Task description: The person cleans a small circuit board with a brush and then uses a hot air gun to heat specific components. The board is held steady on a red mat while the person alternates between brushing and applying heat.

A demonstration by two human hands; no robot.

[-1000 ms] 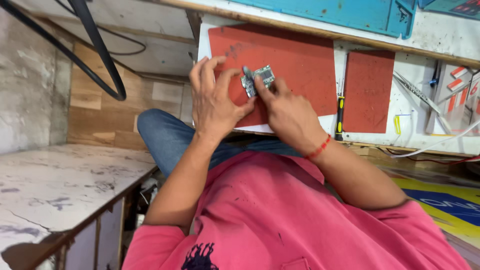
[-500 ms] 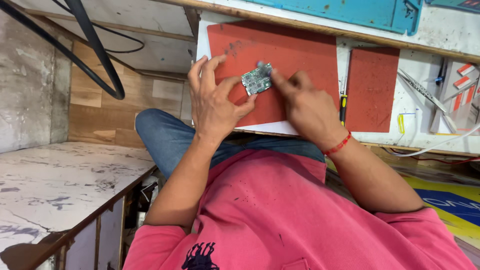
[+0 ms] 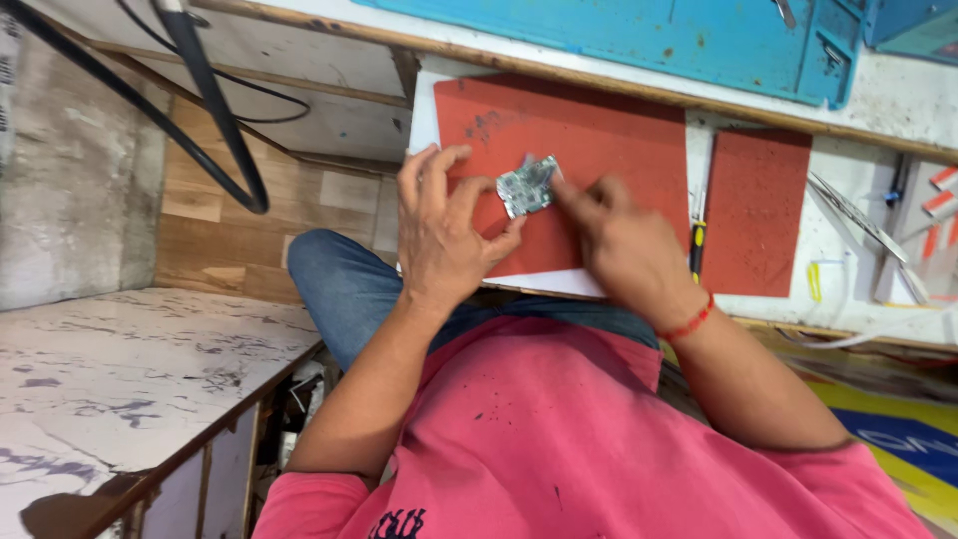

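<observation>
While the person in the pink shirt (image 3: 559,439) leaned over the workbench (image 3: 878,100), the head view took in a white, paint-scuffed side table (image 3: 120,369) at lower left and a blue tray (image 3: 639,30) along the bench's far edge. Two black cables (image 3: 200,110) hung in a loop at upper left. A large red mat (image 3: 599,140) lay on the bench under both hands, with a smaller red mat (image 3: 753,210) just beside it to the right and a yellow-handled tool (image 3: 699,225) in the gap between them. The left hand (image 3: 439,235) was curled, its thumb under and its fingers (image 3: 434,175) above the left edge of a small grey circuit board (image 3: 526,188), pinching it just above the large mat. The right hand (image 3: 624,245), with a red thread band (image 3: 689,324) at the wrist, reached in from the right; its fingers were drawn together, the tips touching the board's right edge, though motion blur hid whether they actually gripped it.
</observation>
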